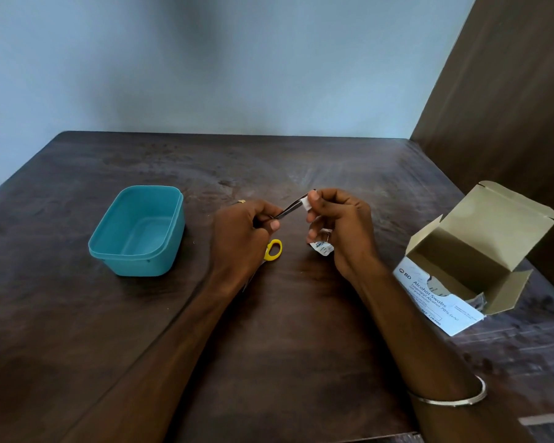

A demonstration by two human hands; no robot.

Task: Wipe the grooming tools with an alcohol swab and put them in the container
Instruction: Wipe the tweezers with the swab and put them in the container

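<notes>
Now my left hand pinches the slim dark metal tweezers mid-tabletop, my right hand pinching the white alcohol swab around their tip. I'd keep the pinch firm and draw along both arms before the teal plastic container toward the left edge.

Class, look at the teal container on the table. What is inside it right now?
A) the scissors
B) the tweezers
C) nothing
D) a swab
C: the container shows only its bare floor; the tweezers are in the left hand, and the scissors lie on the table.
</notes>
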